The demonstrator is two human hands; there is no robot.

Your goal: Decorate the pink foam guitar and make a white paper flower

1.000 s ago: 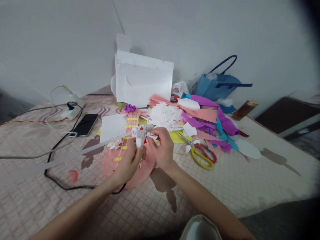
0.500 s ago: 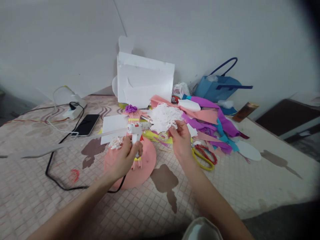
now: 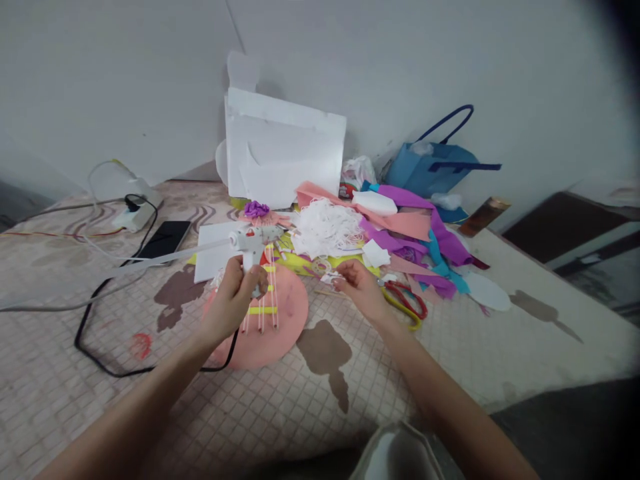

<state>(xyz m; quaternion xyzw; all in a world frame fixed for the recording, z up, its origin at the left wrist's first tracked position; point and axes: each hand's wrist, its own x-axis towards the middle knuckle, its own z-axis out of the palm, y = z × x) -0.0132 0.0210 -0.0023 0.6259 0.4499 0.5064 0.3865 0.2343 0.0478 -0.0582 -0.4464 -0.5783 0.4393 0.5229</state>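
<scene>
My left hand is closed round the grip of a white glue gun, whose nozzle points right and whose glue stick juts out to the left. Under it lies a pink round foam shape with yellow strips and thin strings. My right hand hovers just right of the pink shape, fingers pinched on a small white piece. A heap of white lace lies just behind both hands.
Yellow-and-red scissors lie right of my right hand beside purple, pink and blue foam scraps. White sheets lean on the wall, a blue bag at their right. A phone, a charger and black cable lie left.
My right hand left the glue gun, went up to the lace heap, then came down holding a small white piece. My left hand shifted the gun slightly left.
</scene>
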